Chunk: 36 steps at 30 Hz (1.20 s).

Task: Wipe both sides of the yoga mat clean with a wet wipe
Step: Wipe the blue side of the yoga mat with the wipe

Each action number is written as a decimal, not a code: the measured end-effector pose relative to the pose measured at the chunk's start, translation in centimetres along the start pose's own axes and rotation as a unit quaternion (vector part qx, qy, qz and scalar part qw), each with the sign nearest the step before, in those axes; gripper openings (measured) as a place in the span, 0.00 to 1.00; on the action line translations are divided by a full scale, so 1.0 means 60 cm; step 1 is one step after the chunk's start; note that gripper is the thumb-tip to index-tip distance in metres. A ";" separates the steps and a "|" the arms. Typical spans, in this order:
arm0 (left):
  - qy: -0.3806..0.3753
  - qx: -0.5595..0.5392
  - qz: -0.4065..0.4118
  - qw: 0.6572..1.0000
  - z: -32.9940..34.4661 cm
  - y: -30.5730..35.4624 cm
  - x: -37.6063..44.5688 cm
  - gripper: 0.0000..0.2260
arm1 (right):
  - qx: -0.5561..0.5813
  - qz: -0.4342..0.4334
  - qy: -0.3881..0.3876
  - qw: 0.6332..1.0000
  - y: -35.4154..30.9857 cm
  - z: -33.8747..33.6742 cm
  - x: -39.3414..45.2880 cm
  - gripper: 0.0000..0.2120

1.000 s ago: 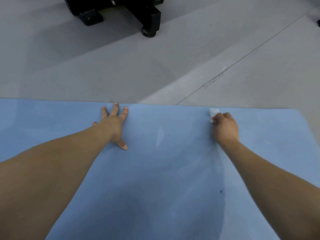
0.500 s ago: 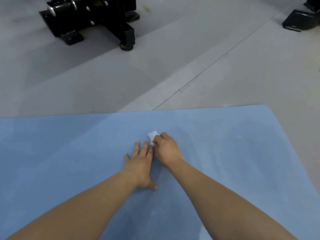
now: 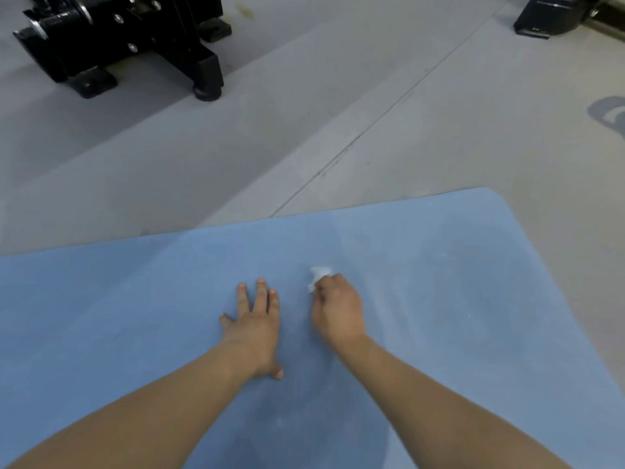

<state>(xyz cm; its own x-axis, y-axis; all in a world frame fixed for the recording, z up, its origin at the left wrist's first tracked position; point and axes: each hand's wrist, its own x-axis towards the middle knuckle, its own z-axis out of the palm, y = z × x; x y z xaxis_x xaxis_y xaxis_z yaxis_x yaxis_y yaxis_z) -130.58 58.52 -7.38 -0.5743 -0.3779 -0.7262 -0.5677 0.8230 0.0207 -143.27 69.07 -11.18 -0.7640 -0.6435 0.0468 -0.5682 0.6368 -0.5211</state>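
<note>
Blue mat (image 3: pixel 135 316) is lying flat on the grey floor (image 3: pixel 236 147), filling the lower part of the view, with its far right corner rounding off near the floor seam.

Left hand (image 3: pixel 255 328) is resting palm down on the mat, fingers straight and slightly spread, thumb out to the side, holding nothing. It looks to be pinning the mat down. Risk here: if this hand is lifting or sliding while the other is scrubbing, the mat is likely bunching or creeping across the smooth floor.

Right hand (image 3: pixel 336 308) is just beside it, fingers curled round a small white wipe (image 3: pixel 318 277) that is sticking out past the knuckles and touching the mat. The wad is tiny and mostly hidden in the fist, so knuckles may be dragging on the mat instead of wipe. It could also be shredding or slipping out under hard pressure.

Darker, damp-looking patches are showing right of the hand and toward the near edge; paler streaks are sitting between them, so coverage is probably uneven and strips may be getting skipped. The wipe may be drying out before the underside gets its turn.

Black machine base (image 3: pixel 128 42) is standing well apart at top left, and a black block (image 3: pixel 554 18) at top right; flipping the mat later could be swinging it into either.
</note>
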 end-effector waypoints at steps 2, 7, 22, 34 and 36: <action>-0.005 0.002 -0.004 1.000 -0.002 0.004 -0.002 0.65 | 0.017 -0.020 -0.027 0.999 -0.029 0.012 -0.022 0.11; 0.001 -0.004 0.007 1.000 0.008 -0.006 -0.002 0.65 | -0.032 -0.084 -0.064 0.994 0.055 -0.020 0.007 0.09; 0.039 -0.002 0.068 0.997 0.021 -0.012 -0.002 0.56 | 0.010 -0.069 -0.058 0.996 -0.053 0.021 -0.153 0.07; 0.061 0.011 0.155 0.986 0.043 -0.022 -0.019 0.43 | -0.078 0.204 -0.005 0.976 0.173 -0.123 -0.098 0.08; 0.054 0.020 0.157 0.986 0.041 -0.022 -0.020 0.42 | -0.051 0.166 -0.002 0.985 0.103 -0.086 -0.118 0.08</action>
<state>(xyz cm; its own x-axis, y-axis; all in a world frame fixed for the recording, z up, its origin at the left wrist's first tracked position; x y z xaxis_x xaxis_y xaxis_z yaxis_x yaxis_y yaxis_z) -127.71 58.95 -8.22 -0.7790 -0.1434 -0.6104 -0.3295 0.9218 0.2040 -142.95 79.75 -10.32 -0.9117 -0.3943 -0.1150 -0.3152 0.8511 -0.4198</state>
